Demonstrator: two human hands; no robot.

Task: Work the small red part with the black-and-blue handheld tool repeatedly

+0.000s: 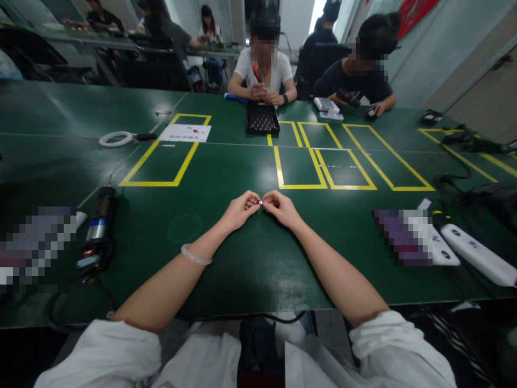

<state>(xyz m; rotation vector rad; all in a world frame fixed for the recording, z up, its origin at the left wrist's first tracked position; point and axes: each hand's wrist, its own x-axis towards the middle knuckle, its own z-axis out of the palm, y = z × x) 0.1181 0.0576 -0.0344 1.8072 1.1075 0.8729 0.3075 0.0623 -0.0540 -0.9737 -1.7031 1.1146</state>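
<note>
Pinching small metal part (260,202) w/ both hands, mid-table (226,178).
L hand (239,210) & R hand (283,208) fingertips closed on it, forearms angled inward.

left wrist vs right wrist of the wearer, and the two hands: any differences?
The left hand has a pale bangle on its wrist; the right hand has a bare wrist. Both pinch one small metal part between fingertips above the green table.
</note>
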